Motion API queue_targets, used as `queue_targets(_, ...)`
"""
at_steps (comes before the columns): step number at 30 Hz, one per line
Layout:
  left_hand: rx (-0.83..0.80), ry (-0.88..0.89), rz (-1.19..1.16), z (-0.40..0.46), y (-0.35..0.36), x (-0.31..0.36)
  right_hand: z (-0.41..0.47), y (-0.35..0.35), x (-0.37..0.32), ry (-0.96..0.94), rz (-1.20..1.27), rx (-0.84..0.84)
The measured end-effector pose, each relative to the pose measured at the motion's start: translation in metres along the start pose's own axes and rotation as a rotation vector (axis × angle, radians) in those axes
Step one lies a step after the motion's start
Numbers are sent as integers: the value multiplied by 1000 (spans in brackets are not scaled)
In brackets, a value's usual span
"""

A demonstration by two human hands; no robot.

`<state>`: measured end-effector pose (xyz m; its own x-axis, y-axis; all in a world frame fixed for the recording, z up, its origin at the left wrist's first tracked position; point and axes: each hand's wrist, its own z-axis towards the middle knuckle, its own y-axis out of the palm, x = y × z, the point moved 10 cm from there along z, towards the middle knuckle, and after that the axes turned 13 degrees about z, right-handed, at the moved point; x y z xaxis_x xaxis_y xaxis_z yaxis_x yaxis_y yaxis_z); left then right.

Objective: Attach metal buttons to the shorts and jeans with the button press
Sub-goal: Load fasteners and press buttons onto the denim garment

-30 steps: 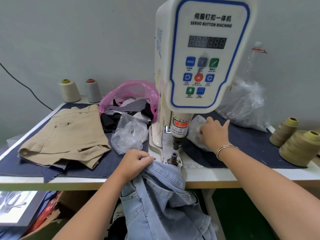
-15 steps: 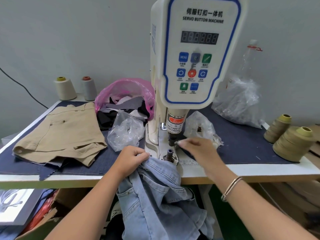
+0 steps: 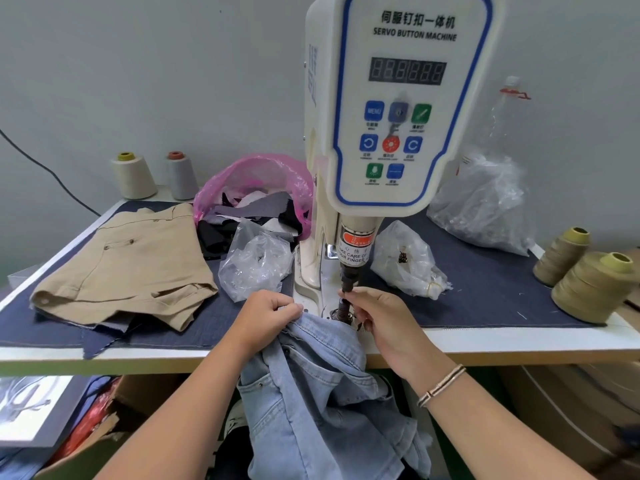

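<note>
Grey wall stands behind a white worktop (image 3: 485,346) covered by a dark blue cloth (image 3: 485,289), with the button press (image 3: 398,109) upright on it as the landmark. Light blue jeans (image 3: 311,393) hang over the worktop's front edge just below the press, their top edge lying beside the lower die (image 3: 341,311). The left hand (image 3: 266,320), fingers curled, grips the jeans' top edge to the left of the die. The right hand (image 3: 377,317) is at the die, right under the press's punch (image 3: 348,282), its fingertips pinched together there; whether they hold a button cannot be told. A bracelet (image 3: 440,386) circles that wrist. Left of the press lies a clear bag (image 3: 256,265), and beyond it khaki shorts (image 3: 124,268) lie flat on the cloth. Behind the clear bag, a pink bag (image 3: 256,188) holds fabric scraps. Right of the press sits a small clear bag (image 3: 405,258) with dark metal pieces inside, and behind it a larger clear bag (image 3: 481,206). Two olive thread cones (image 3: 585,282) stand at the far right, two pale ones (image 3: 156,174) at the far left by the wall.
</note>
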<state>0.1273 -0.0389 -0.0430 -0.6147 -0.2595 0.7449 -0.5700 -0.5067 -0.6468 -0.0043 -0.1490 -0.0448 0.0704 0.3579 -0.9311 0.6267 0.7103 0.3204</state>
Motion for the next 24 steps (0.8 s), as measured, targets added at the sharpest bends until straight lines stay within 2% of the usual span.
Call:
queue_targets(10, 7, 17, 1, 0, 0, -1, -5, 1, -7, 31, -40, 24)
queue_targets(16, 7, 4, 2, 0, 0, -1, -15, 5, -11, 89, 128, 40)
queue_targets(21, 18, -6, 10, 1, -1, -3, -25, 2, -8, 121, 157, 100)
queue_targets(24, 22, -7, 4, 2, -1, -5, -44, 11, 2, 169, 302, 81)
